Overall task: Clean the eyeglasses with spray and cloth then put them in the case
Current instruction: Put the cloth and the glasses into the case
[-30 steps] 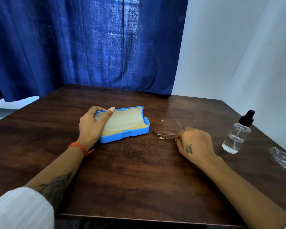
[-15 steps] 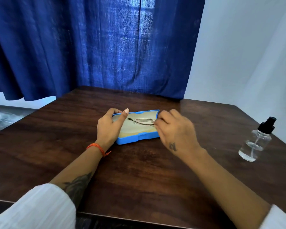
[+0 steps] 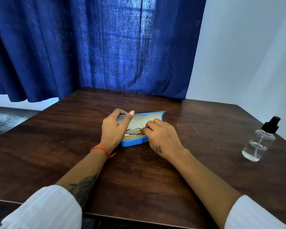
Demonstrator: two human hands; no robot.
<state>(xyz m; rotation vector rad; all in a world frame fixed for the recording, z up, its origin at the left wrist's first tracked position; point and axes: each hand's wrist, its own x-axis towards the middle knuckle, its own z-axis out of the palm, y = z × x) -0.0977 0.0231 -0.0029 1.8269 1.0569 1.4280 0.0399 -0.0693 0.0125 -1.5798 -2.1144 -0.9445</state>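
A blue glasses case [image 3: 134, 143] lies open in the middle of the dark wooden table [image 3: 139, 176], its pale lining facing up. Thin metal-rimmed eyeglasses [image 3: 134, 131] rest folded in the case's lower half. My left hand [image 3: 113, 128] grips the case's left end, index finger laid over the raised lid. My right hand [image 3: 160, 136] covers the case's right end, fingertips pinched on the eyeglasses' right side. A clear spray bottle [image 3: 261, 140] with a black pump stands upright at the table's right edge. No cloth is visible.
A blue curtain [image 3: 97, 47] hangs behind the table's far edge, with a pale wall [image 3: 246, 50] to the right. The table's near edge [image 3: 139, 218] runs just below my forearms. Floor shows at the far left.
My right hand carried the eyeglasses from the table at the right into the open case, lowering them onto the lining. My left hand stayed on the case. The view shifted left.
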